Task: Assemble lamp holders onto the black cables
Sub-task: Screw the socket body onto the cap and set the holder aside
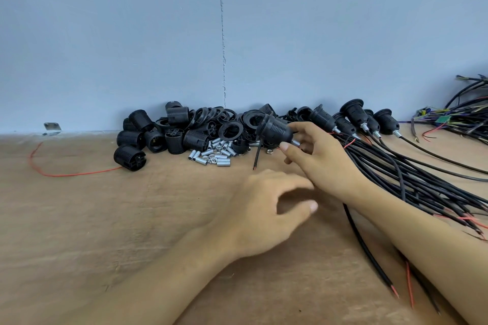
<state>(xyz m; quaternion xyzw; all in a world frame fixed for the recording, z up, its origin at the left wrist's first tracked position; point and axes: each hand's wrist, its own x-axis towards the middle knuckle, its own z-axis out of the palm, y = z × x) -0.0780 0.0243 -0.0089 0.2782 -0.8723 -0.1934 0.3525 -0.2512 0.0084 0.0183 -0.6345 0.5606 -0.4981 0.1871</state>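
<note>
The right hand [314, 158] pinches a black lamp holder [274, 129] between thumb and fingers at its metal stem end, above the wooden table [105, 219]. At six o'clock of it the left hand [269, 208] has its fingers loosely curled, holding nothing. Loose holders [158, 134] and metal sleeves [214, 153] lie at nine o'clock. At three o'clock, black cables [422, 185] run partly under the right forearm and past the frame edge.

Even soft light — faint shadows, wide-angle bowing

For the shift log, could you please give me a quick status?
Right hand pinches lamp holder. Left hand holds nothing. Cable bundle beside right wrist.
</note>
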